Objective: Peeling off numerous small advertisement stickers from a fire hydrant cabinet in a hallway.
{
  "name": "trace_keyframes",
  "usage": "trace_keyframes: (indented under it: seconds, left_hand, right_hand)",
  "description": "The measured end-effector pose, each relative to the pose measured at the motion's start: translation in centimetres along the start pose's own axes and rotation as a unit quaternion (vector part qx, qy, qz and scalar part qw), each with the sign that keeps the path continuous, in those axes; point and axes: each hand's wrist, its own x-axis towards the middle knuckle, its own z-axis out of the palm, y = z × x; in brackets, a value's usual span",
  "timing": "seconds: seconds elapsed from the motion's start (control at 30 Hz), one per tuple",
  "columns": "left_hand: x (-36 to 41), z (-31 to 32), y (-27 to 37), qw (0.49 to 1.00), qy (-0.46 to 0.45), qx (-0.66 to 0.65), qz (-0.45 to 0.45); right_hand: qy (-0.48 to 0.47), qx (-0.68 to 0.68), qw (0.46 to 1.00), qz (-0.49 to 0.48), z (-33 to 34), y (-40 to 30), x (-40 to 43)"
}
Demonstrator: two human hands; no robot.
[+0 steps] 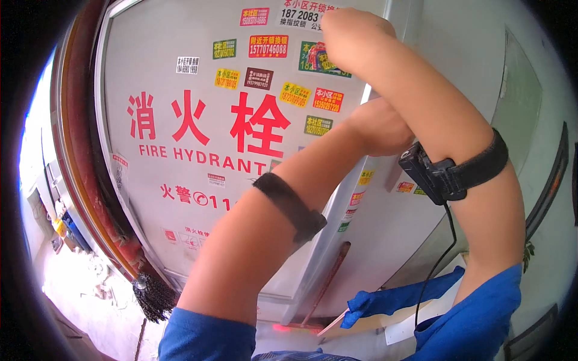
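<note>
In front of me stands a pale grey fire hydrant cabinet (pixel 149 176) with large red lettering and several small printed stickers (pixel 268 46) on its door. My right hand (pixel 356 38), with fingers curled out of sight, is raised before the upper right part of the door, overlapping a white sticker (pixel 300 18) and a green one (pixel 309 63). Below it, my left hand (pixel 384 126) is bent near the cabinet's right edge, partly behind my right forearm. Whether either hand holds anything is hidden. A black strap (pixel 289 203) circles my left forearm; a strapped black device (pixel 433 173) with a cable sits on my right.
A black-stringed mop head (pixel 153 293) hangs at the cabinet's lower left. A reddish stick (pixel 327 284) leans against the cabinet's side. Blue cloth (pixel 393 298) lies low on the right, near a pale board (pixel 402 331). A pale wall (pixel 515 85) rises at right.
</note>
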Motion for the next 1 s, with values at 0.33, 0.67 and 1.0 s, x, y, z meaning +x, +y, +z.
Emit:
trace_keyframes:
  seconds: [0.33, 0.67, 1.0]
  left_hand:
    - [0.3, -0.6, -0.4, 0.984, -0.144, 0.087, 0.058]
    - [-2.8, -0.4, 2.1, 0.966, -0.230, 0.027, 0.115]
    - [-8.2, 0.0, 8.6, 0.927, -0.361, 0.075, 0.066]
  right_hand:
    - [0.101, 0.009, 0.995, 0.011, 3.1, 6.9, -3.4]
    - [0.176, 0.302, 0.937, 0.008, 11.8, 18.1, -13.0]
    - [0.191, 0.435, 0.866, -0.157, 13.0, 15.6, -13.4]
